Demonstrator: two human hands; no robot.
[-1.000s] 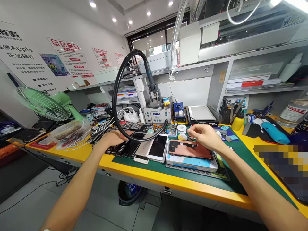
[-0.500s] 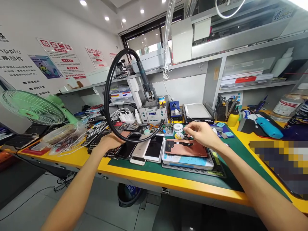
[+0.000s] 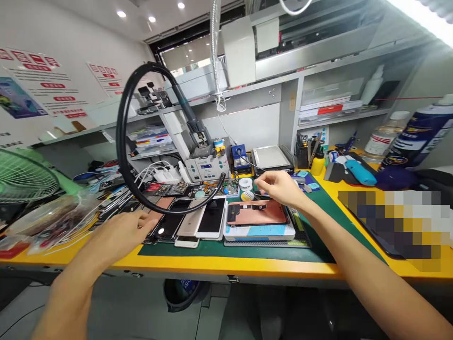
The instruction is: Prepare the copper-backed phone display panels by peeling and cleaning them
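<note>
Nearest of all, the yellow edge of the workbench (image 3: 247, 268) runs across the view, with a green mat (image 3: 318, 245) laid on it. Both bare forearms reach in from below. The left hand (image 3: 120, 233) lies flat with its fingers spread loosely, holding nothing, its fingertips touching the near end of a row of phones (image 3: 187, 219) that lie side by side, screens up, on the left part of the mat. Just right of them a phone with a copper-coloured back plate (image 3: 256, 213) lies flat on a white and blue pad (image 3: 260, 231). The right hand (image 3: 279, 187) hovers over the far edge of that plate, thumb and forefinger pinched together; whether something small sits between them I cannot tell. Just beyond its fingertips stand a white reel (image 3: 245, 183) and a small yellow tin (image 3: 247, 195). A thick black hose (image 3: 122, 137) loops up from the bench beside the phones to a handle parked on a grey soldering station (image 3: 207, 166). Farther right lie a blue tool (image 3: 356, 171) and a blue spray can (image 3: 417, 137). At the far left a green fan (image 3: 24, 177) stands, and shelves (image 3: 332, 108) run along the back.
</note>
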